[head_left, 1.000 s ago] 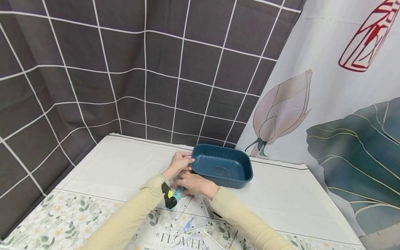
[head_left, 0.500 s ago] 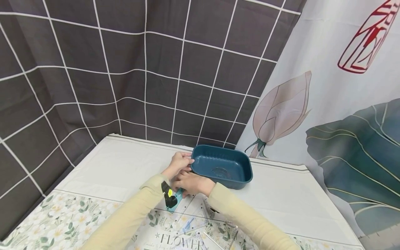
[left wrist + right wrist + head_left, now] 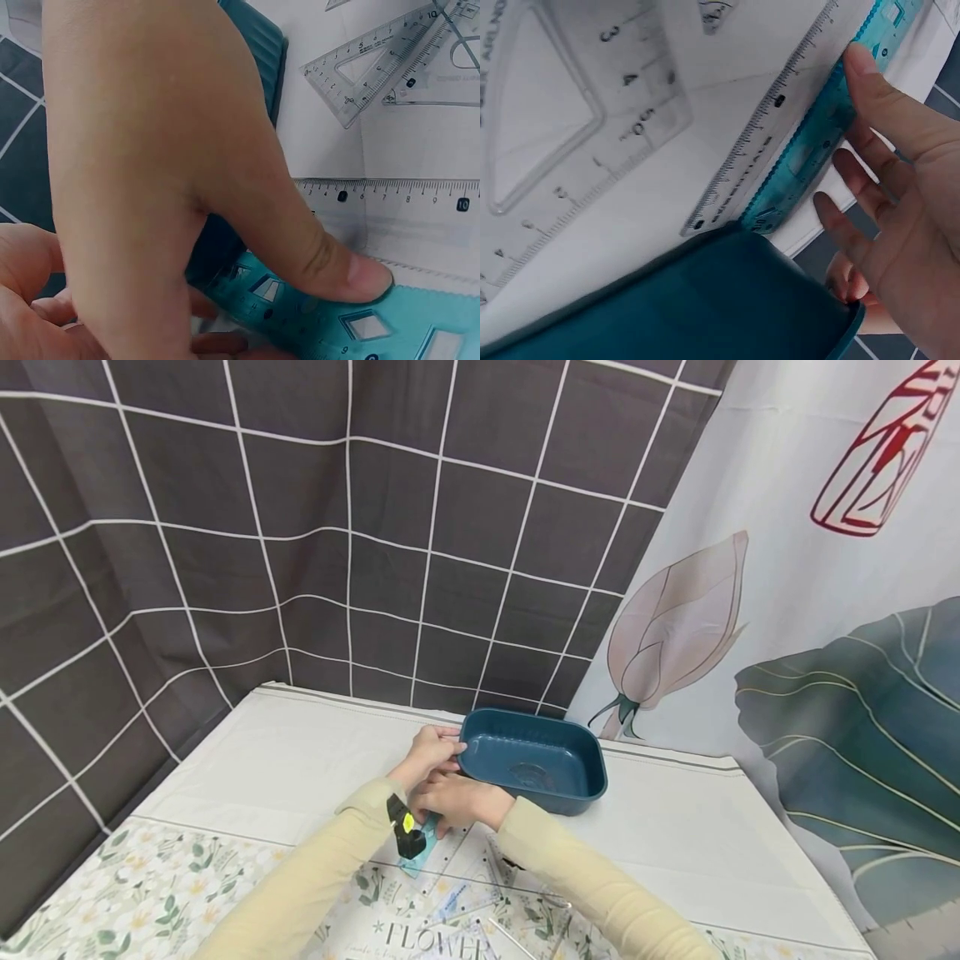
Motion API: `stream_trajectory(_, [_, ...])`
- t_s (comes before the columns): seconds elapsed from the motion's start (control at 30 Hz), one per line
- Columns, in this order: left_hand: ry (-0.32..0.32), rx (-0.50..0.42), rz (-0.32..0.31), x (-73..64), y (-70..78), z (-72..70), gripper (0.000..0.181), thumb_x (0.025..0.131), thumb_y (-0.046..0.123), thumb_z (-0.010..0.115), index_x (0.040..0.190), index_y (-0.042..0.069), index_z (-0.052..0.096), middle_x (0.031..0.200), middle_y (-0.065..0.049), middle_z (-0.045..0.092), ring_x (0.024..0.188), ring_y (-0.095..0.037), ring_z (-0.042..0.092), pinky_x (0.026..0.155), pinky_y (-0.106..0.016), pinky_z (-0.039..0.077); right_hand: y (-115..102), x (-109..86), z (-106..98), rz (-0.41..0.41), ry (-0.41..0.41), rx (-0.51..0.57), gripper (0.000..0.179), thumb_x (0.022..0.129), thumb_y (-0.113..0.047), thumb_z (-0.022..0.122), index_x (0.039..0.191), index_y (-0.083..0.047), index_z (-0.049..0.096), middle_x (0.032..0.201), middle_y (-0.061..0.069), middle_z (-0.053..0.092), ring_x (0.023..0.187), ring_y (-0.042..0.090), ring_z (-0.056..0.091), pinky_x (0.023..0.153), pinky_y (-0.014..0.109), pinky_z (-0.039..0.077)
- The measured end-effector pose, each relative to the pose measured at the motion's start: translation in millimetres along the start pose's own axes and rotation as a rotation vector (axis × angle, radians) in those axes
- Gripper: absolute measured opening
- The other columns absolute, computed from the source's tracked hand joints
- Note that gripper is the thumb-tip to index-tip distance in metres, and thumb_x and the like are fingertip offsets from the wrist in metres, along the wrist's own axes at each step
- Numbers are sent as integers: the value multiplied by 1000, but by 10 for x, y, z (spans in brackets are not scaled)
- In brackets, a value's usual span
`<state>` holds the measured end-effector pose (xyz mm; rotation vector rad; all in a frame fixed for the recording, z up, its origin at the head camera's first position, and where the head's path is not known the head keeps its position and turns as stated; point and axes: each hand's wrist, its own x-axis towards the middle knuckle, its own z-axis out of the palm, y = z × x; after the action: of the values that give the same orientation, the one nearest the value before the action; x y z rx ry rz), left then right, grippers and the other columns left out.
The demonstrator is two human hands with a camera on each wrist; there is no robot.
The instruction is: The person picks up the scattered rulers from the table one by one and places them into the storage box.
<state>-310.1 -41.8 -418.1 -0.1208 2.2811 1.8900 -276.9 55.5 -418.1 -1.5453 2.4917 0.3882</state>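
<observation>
At the back of the table sits a dark teal plastic basin (image 3: 570,785). My left hand (image 3: 430,752) grips its left end, thumb at the rim. Just in front, my right hand (image 3: 459,797) pinches a translucent teal ruler (image 3: 414,865) across its width, as the right wrist view shows; the thumb (image 3: 862,64) rests on its scalloped edge. Shape cut-outs run along the teal ruler (image 3: 409,311). Beside it, with a narrow gap, a clear straight ruler (image 3: 761,124) lies flat, one end near the basin. My right hand hides part of the left one in the head view.
Clear set squares (image 3: 360,71) lie on the white tablecloth (image 3: 315,760), some overlapping, in front of the basin. A thin pale rod (image 3: 513,937) is near the front. Dark checked cloth (image 3: 300,568) hangs behind the table.
The teal ruler's near end has come down lower and slightly toward me, and it looks flatter on the table. My right hand shifted slightly left. My left hand stays at the basin.
</observation>
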Motion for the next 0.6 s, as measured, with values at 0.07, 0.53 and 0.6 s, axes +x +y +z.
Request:
stream_trajectory(0.07, [-2, -1, -4, 4, 0, -3, 37, 90, 2, 61, 126, -4, 58, 109, -27, 66, 59, -10, 63, 56, -20, 59, 16, 10, 16, -25, 34, 47, 30, 75, -33, 79, 101, -27, 65, 105, -14, 62, 106, 6, 51, 97, 16, 41])
stream_trajectory(0.53, [-12, -39, 1, 23, -36, 5, 38, 89, 1, 62, 126, -6, 57, 104, -27, 67, 55, -7, 60, 58, -21, 60, 38, -196, 95, -198, 307, 186, 9, 84, -23, 72, 92, -21, 70, 92, -11, 70, 87, -2, 61, 81, 4, 46])
stream_trajectory(0.6, [-7, -33, -5, 26, -34, 8, 38, 89, 3, 63, 126, -5, 57, 103, -27, 67, 55, -6, 60, 56, -20, 59, 29, -267, 121, -193, 354, 158, 9, 85, -24, 71, 93, -22, 69, 94, -12, 69, 88, -2, 62, 83, 5, 47])
